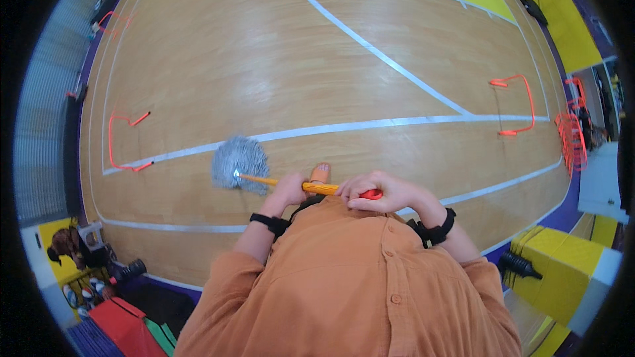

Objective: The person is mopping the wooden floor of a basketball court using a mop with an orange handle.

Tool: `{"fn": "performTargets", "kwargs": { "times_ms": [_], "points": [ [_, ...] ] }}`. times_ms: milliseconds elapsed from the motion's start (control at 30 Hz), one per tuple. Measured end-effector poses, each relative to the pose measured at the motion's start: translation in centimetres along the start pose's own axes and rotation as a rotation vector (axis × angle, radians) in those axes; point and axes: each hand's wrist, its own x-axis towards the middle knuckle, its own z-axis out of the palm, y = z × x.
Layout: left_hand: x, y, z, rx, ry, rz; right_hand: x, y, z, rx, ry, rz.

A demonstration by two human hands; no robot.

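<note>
Both my hands grip the yellow-orange handle of a string mop in front of my waist. My left hand is closed around the shaft lower down, nearer the mop head. My right hand wraps the upper end, where a red end cap shows between the fingers. The grey mop head lies spread on the wood-patterned court floor, ahead and to the left. Its strands touch a white court line. My bare foot shows just beyond the handle.
Orange hurdles stand on the left and right. More orange hurdles cluster at the right edge. A padded yellow pillar rises behind on the right. Red and green mats and a ball rack sit at lower left.
</note>
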Motion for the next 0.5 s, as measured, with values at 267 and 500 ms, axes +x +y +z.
{"fn": "performTargets", "kwargs": {
  "times_ms": [267,500],
  "points": [
    [-1.3,-0.5,2.3,-0.120,-0.195,-0.075,-0.6,0.6,0.4,-0.035,-0.008,-0.064],
    [0.5,1.4,2.1,-0.233,-0.362,0.018,-4.2,-0.8,0.8,-0.005,0.221,0.162]
  ]
}}
